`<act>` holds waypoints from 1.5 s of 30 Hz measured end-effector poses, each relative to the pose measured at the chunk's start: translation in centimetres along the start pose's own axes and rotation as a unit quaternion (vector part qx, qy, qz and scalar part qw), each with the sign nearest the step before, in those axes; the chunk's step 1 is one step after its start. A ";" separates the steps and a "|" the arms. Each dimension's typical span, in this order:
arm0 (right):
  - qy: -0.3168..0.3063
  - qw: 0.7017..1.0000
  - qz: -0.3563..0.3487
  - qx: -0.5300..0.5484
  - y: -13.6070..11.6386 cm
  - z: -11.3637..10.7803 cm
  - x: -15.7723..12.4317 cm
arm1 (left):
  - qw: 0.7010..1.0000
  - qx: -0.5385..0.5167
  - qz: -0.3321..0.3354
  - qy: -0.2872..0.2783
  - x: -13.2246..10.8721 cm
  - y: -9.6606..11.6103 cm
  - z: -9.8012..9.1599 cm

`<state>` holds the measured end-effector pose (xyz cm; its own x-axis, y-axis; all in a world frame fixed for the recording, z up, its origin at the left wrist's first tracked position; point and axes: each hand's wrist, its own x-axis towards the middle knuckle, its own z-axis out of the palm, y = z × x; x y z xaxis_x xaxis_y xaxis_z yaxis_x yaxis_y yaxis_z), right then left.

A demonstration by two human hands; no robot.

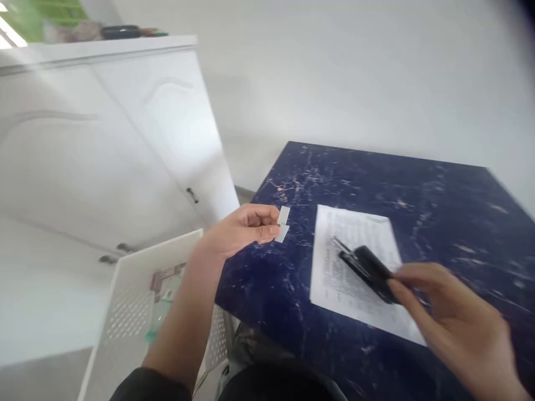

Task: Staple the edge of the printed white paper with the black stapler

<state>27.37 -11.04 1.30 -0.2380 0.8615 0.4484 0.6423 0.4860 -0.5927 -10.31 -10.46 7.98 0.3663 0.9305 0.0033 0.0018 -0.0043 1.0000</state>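
Note:
My left hand [244, 228] hovers over the left edge of the dark blue marbled table [438, 200], fingers pinched on a small white strip, perhaps a bar of staples [283, 223]. My right hand [453, 323] reaches in from the lower right and grips the back end of a black stapler [365, 267]. The stapler lies open over a printed sheet of paper [343, 245] that rests flat on the table. The image is blurred by motion.
A white perforated basket [129, 312] with some items inside stands below my left arm, beside the table. White cabinet doors [104, 145] fill the left side, with objects on top. A pale wall runs behind the table.

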 end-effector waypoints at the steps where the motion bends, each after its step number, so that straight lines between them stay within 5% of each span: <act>1: -0.031 0.999 0.006 0.040 -0.7 -0.4 0.4 | 1.000 0.007 -0.003 -0.023 1.2 0.5 1.4; 4: -0.130 0.970 0.054 0.199 -3.1 -1.6 2.6 | 0.995 0.027 -0.019 -0.097 4.7 1.4 5.6; 7: -0.146 0.939 0.073 0.302 -4.1 -2.5 4.7 | 0.983 0.057 -0.026 -0.173 7.6 1.6 9.3; 12: -0.074 0.908 0.098 0.401 -2.3 -3.2 5.5 | 0.972 0.084 -0.008 -0.218 10.9 1.7 13.5; 16: 0.001 0.903 0.097 0.419 1.0 -4.1 5.9 | 0.971 0.127 -0.009 -0.202 12.9 1.2 14.8; 20: 0.082 0.926 0.125 0.347 8.8 -6.0 7.7 | 0.986 0.108 0.014 -0.127 15.0 -1.4 14.1; 23: 0.137 0.932 0.223 0.249 16.4 -6.8 8.6 | 0.995 -0.043 0.052 -0.069 16.5 -4.9 12.4; 27: 0.166 0.923 0.287 0.193 23.3 -6.0 8.4 | 0.965 -0.251 0.072 -0.035 17.7 -9.0 10.3; 33: 0.159 0.939 0.265 0.151 25.9 -4.8 9.8 | 0.939 -0.328 0.101 -0.022 17.9 -11.0 9.6; 38: 0.146 0.956 0.233 0.103 26.8 -4.1 12.5 | 0.946 -0.306 0.103 0.012 17.6 -11.3 9.3; 45: 0.138 0.951 0.277 -0.003 27.6 -2.9 13.3 | 0.939 -0.326 0.087 0.072 17.4 -10.8 7.6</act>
<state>44.01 13.42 -7.14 0.3370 0.9137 0.2271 0.6175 -0.0324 -0.7859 3.06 2.98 -2.83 0.1787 0.9766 0.1195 -0.6331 0.0212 0.7738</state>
